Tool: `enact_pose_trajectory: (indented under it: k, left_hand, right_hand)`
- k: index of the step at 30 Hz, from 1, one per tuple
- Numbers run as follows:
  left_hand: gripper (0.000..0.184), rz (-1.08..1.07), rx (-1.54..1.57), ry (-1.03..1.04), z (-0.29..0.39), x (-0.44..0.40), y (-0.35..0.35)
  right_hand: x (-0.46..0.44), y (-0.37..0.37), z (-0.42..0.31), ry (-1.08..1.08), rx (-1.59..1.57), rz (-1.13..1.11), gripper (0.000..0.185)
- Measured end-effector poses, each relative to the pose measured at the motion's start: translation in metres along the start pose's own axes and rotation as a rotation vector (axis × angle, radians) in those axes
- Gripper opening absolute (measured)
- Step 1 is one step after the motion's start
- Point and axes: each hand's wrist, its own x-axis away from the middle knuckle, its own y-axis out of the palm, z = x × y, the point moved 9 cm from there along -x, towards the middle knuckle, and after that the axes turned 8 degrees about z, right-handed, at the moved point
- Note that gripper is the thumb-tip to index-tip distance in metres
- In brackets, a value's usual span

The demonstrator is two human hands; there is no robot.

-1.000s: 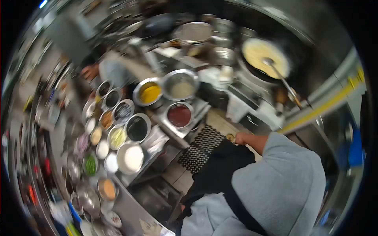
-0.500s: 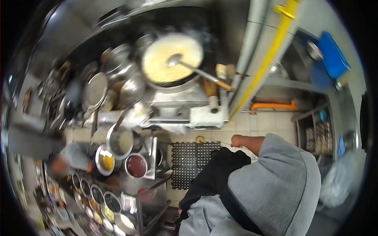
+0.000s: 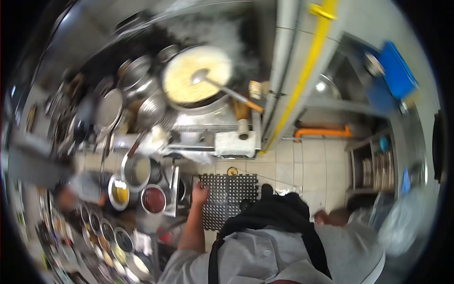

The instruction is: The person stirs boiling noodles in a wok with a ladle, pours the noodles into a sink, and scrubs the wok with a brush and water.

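My left hand (image 3: 200, 193) hangs over the black rubber mat (image 3: 227, 201), just right of the steel table with the pots. Its fingers look curled in, and nothing shows in them. My right hand (image 3: 323, 217) is low at my right side, above the tiled floor, smeared by motion so its fingers cannot be made out. A large wok (image 3: 189, 105) of bubbling pale yellow liquid sits on the stove, away from both hands. A ladle (image 3: 222, 88) with a wooden handle end rests across it, its bowl in the liquid.
At left, a pot of dark red stuff (image 3: 154, 199), a bowl of yellow food (image 3: 120, 193) and several containers stand near a co-worker (image 3: 87, 187). A yellow pipe (image 3: 305, 71) runs beside the stove. A shelf of stacked dishes (image 3: 377, 170) stands right.
My body and view have turned left. My left hand has come into sight beside the steel table. My right hand has drawn back from in front of me to my right side.
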Motion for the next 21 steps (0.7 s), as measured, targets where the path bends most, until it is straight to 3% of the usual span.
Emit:
enact_pose_trajectory:
  k: [1, 5, 8, 9, 10, 11, 12, 14, 15, 16, 17, 19, 20, 21]
  left_hand:
    - [0.045, 0.113, 0.003, 0.165, 0.013, -0.015, -0.003]
    - [0.054, 0.181, 0.128, 0.079, 0.059, -0.012, -0.003]
    - [0.055, 0.117, 0.185, -0.011, 0.05, 0.002, 0.016]
    - [0.053, 0.055, 0.258, -0.063, 0.04, 0.002, 0.027]
    - [0.047, 0.081, 0.146, 0.015, 0.02, -0.007, 0.034]
    - [0.047, 0.093, 0.15, 0.011, 0.025, -0.004, 0.026]
    - [0.042, 0.092, 0.191, -0.019, 0.036, 0.001, 0.015]
    - [0.033, 0.181, 0.291, -0.003, 0.027, -0.021, -0.004]
    - [0.032, 0.209, 0.222, 0.001, 0.029, -0.036, -0.023]
    - [0.033, 0.322, 0.165, 0.062, 0.069, -0.03, -0.06]
    - [0.035, 0.359, 0.182, -0.017, 0.082, -0.038, -0.084]
    - [0.033, 0.569, 0.245, 0.055, 0.085, -0.074, -0.128]
    - [0.033, 0.648, 0.094, 0.119, 0.079, -0.101, -0.147]
    - [0.043, 0.704, 0.138, 0.214, 0.089, -0.114, -0.167]
  right_hand:
    - [0.014, -0.012, -0.011, -0.024, -0.007, 0.03, 0.018]
    - [0.014, -0.028, -0.036, -0.197, 0.038, 0.089, 0.018]
    - [-0.034, -0.037, -0.055, -0.536, 0.315, 0.213, 0.02]
    - [-0.039, -0.092, -0.047, -0.275, -0.081, 0.099, 0.027]
    - [-0.031, -0.163, -0.044, 0.037, -0.732, 0.077, 0.038]
    - [-0.01, -0.249, -0.049, 0.295, -1.171, 0.191, 0.05]
    - [-0.008, -0.307, -0.066, 0.257, -1.107, 0.226, 0.053]
    - [-0.025, -0.405, -0.094, -0.119, -1.008, 0.553, 0.051]
    - [-0.003, -0.465, -0.125, -0.144, -1.128, 0.569, 0.048]
    - [0.011, -0.516, -0.153, -0.329, -1.123, 0.704, 0.046]
    - [0.036, -0.569, -0.184, -0.408, -1.029, 0.8, 0.046]
    - [0.071, -0.666, -0.221, -0.542, -0.722, 1.082, 0.046]
    - [0.08, -0.704, -0.235, -0.599, -0.505, 1.259, 0.046]
    - [0.076, -0.739, -0.237, -0.5, -0.402, 1.364, 0.05]
